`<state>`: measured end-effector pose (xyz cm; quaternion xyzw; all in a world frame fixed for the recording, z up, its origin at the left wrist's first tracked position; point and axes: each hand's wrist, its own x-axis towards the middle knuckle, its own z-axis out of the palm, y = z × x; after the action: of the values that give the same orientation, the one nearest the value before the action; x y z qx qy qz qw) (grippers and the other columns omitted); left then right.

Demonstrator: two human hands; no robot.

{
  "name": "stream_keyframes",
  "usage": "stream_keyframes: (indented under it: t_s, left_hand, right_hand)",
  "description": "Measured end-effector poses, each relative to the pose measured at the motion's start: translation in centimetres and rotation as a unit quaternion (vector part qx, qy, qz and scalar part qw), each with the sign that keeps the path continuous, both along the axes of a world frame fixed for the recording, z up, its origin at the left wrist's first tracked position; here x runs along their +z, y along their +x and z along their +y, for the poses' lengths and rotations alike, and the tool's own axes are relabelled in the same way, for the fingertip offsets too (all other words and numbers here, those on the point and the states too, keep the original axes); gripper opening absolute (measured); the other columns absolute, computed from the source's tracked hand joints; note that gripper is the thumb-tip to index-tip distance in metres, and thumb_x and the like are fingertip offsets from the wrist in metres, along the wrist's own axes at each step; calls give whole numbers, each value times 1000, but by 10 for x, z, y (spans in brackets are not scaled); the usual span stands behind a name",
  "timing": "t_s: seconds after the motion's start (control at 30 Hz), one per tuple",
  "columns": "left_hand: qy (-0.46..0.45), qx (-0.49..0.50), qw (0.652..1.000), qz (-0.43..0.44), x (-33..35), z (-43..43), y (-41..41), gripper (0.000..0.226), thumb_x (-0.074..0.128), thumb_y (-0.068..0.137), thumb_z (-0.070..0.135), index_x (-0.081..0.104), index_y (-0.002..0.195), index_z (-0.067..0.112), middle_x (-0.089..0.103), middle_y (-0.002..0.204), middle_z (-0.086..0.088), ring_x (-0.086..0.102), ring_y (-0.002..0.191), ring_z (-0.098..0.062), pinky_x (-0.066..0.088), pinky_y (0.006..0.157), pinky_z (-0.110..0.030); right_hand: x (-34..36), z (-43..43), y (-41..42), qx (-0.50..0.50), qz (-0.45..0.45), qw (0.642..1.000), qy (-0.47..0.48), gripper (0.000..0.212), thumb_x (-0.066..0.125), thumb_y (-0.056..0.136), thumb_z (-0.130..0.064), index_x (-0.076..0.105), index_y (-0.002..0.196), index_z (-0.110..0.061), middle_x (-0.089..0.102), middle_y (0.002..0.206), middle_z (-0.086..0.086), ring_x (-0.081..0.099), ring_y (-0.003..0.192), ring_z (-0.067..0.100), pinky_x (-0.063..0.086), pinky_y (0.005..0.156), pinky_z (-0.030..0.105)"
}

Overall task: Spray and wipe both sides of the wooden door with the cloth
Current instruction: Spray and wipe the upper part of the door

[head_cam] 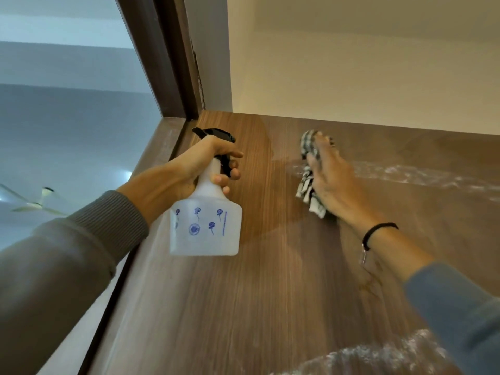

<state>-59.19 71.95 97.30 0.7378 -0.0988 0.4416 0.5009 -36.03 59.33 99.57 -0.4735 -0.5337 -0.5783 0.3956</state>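
Nearest the lens, a grey left sleeve [67, 253] and a bluish right sleeve [460, 307] reach up toward the wooden door [243, 307], whose grained face fills the lower and middle view, with its top edge running just above both hands. On that face, close under the top edge, the checked cloth [308, 190] lies bunched beneath the right grip [332, 180], whose fingers are spread fairly flat and press it to the wood rather than closing round it. From the cloth a pale wet streak [419, 177] trails off to the right, its long axis roughly along the door's width, so the unwiped spray lies to the right of the right grip and well apart from the left. A rightward sweep with that hand looks like the natural next stroke. A second pale patch [378, 353] sits lower down, beside the right sleeve. The left grip [194, 163] is wrapped round the neck of the spray bottle [205, 228], fingers at its black trigger, holding it just off the door to the left of the cloth. A dark band [378, 231] circles the right wrist. Beyond the door stand a dark door frame [167, 63], a cream wall [351, 63] and, far left, a ceiling fan [35, 201].
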Motion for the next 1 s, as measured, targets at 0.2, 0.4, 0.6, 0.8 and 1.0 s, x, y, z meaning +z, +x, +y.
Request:
stream_keyframes:
  t_s: [0.2, 0.4, 0.6, 0.8, 1.0]
  left_hand:
    - [-8, 31, 999, -28, 9, -21, 32, 30, 64, 91, 21, 49, 66, 16, 51, 58, -1, 37, 34, -7, 43, 40, -18]
    - [-38, 45, 997, -53, 25, -23, 42, 33, 61, 90, 15, 45, 62, 16, 47, 52, 0, 36, 34, -8, 43, 42, -18]
    - [-23, -4, 999, -36, 28, -7, 38, 16, 58, 88, 17, 55, 75, 10, 58, 64, -7, 42, 36, -9, 43, 43, -18]
    - [6, 5, 1000, -27, 27, 15, 46, 23, 58, 89, 19, 54, 67, 12, 66, 70, -11, 44, 39, -12, 43, 45, -20]
    - [-38, -38, 996, -75, 31, 33, 44, 13, 55, 91, 12, 56, 80, 7, 54, 61, -5, 57, 41, -15, 42, 35, -18]
  right_hand:
    - [55, -24, 6, 23, -24, 990, 134, 50, 31, 110, -39, 30, 155, -16, 44, 151, 16, 49, 132, 39, 48, 103, 56]
    - [88, -7, -24, 0, -1, 974, 225, 33, 35, 108, -22, 49, 135, -6, 59, 129, 16, 56, 116, 36, 43, 103, 55]
    - [42, 68, -25, -190, -73, 976, -80, 53, 26, 108, -40, 21, 159, -26, 11, 169, 0, 2, 157, 21, 0, 125, 51]
    - [116, 55, -8, -156, 56, 986, 8, 53, 23, 109, -42, 26, 158, -24, 13, 169, 1, 3, 157, 23, 0, 126, 51]
    - [136, 118, -75, -189, -92, 976, -59, 49, 40, 104, -35, 40, 151, -23, 35, 161, 4, 23, 151, 26, 19, 121, 53]
